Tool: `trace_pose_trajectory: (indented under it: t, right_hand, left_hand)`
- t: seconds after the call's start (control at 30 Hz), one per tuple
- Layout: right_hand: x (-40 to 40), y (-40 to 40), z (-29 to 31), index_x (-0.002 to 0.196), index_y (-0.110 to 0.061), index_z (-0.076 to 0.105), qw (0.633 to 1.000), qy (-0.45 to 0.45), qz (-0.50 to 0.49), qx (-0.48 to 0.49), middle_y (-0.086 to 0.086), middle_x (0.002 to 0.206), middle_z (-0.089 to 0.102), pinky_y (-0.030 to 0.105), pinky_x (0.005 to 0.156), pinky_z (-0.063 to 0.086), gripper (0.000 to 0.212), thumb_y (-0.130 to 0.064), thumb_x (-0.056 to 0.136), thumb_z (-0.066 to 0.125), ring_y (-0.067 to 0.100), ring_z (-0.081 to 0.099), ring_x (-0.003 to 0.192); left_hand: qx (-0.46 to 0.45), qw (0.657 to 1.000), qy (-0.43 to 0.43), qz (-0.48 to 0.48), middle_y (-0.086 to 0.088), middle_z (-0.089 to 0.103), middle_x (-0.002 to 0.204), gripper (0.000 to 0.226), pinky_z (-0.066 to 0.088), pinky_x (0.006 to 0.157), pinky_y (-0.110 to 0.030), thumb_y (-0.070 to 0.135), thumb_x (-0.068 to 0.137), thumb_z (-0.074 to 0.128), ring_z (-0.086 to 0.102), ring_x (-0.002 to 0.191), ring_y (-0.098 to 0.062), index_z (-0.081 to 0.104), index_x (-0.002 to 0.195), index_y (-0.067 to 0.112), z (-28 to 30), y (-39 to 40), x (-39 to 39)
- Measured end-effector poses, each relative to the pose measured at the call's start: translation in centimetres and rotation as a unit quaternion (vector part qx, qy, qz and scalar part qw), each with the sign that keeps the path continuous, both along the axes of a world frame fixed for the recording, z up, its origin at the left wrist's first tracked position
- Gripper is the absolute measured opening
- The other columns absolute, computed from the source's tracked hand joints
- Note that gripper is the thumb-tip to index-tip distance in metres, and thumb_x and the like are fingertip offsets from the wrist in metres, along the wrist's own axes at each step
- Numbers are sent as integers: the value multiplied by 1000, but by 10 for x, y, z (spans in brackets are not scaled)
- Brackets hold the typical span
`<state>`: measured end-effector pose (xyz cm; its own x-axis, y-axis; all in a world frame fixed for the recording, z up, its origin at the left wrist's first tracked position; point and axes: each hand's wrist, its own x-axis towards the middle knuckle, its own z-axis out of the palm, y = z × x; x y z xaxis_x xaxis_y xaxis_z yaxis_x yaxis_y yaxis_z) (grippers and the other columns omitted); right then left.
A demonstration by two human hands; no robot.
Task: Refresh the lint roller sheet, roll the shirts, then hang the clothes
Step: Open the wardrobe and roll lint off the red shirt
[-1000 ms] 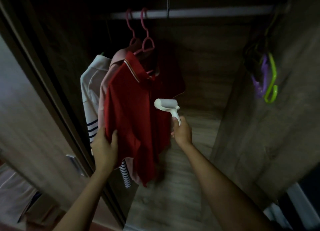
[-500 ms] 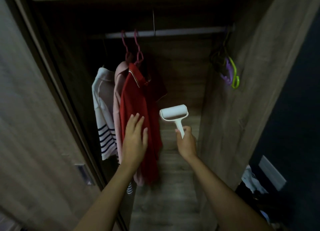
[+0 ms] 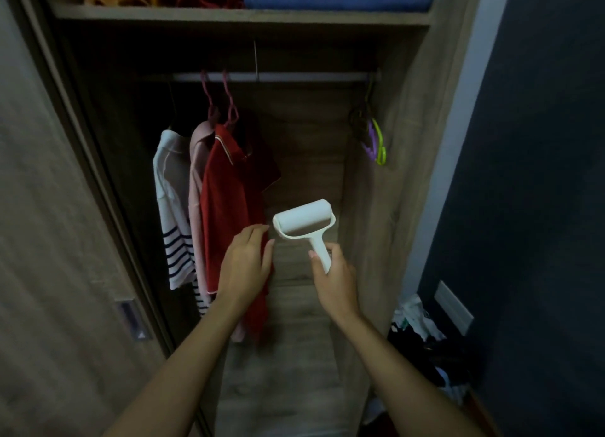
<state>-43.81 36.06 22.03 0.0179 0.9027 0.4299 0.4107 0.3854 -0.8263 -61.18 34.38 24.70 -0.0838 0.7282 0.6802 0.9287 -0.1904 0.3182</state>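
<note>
Right hand (image 3: pixel 335 281) grips the lint roller (image 3: pixel 306 228) by its handle, drum up, just beside the red shirt (image 3: pixel 229 201). Left hand (image 3: pixel 247 266), fingers relaxed and straight, lies against that shirt's edge. Behind, the shirts hang from the rail (image 3: pixel 294 76); a careless brush could tug the red one off its hanger (image 3: pixel 229 104).

Wardrobe bay: three hung shirts (image 3: pixel 209 214) crowd the rail's (image 3: pixel 294 76) left end; open room mid-rail to right wall; spare hangers (image 3: pixel 373 138) at right corner.
</note>
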Motion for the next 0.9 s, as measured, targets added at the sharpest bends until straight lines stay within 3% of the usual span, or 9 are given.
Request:
trace_pose_trajectory:
  t: [0.13, 0.3, 0.47, 0.57, 0.7, 0.9]
  right_hand:
    - [37, -41, 2, 105, -24, 52, 1000, 5, -6, -2, -7, 80, 63, 24, 54, 41, 19, -38, 93, 54, 7, 57, 67]
    - [89, -89, -8, 100, -21, 56, 996, 22, -82, 13, -5, 79, 65, 30, 59, 46, 19, -38, 91, 58, 12, 59, 69]
    - [154, -151, -14, 99, -17, 58, 982, 38, -186, 16, -5, 79, 65, 27, 61, 45, 21, -37, 91, 59, 9, 58, 70]
    - [196, -191, -23, 99, -20, 57, 961, 48, -271, -4, -4, 83, 65, 35, 66, 50, 21, -40, 91, 57, 16, 61, 76]
    - [241, -252, -37, 97, -19, 54, 926, 55, -372, -15, -3, 76, 62, 19, 51, 38, 19, -38, 94, 56, 8, 55, 63]
    - [291, -332, -74, 101, -24, 56, 864, 59, -498, -44, -4, 76, 63, 32, 56, 44, 21, -43, 93, 53, 9, 58, 65]
  left_hand:
    - [11, 1000, -20, -19, -6, 60, 109, 23, 47, 84, -39, 25, 95, 48, 57, 95, -25, 59, 111, 13, -1, -24, 42]
    - [21, 996, -62, -53, -8, 62, 98, 12, 47, 78, -38, 18, 93, 54, 58, 90, -27, 60, 100, 10, -12, -56, 96]
    - [21, 990, -69, -120, -15, 63, 93, 12, 46, 75, -41, 16, 93, 55, 59, 87, -33, 60, 97, 5, -13, -70, 151]
    - [10, 976, -80, -203, -17, 63, 100, 17, 45, 82, -42, 17, 95, 52, 59, 94, -36, 60, 104, 5, -13, -73, 199]
    - [-11, 943, -102, -316, -20, 62, 115, 27, 40, 94, -39, 15, 95, 52, 56, 107, -35, 57, 118, 0, -23, -105, 266]
    - [-88, 887, -101, -442, -15, 56, 130, 36, 40, 102, -39, 19, 97, 49, 51, 121, -30, 52, 128, 2, -56, -159, 344]
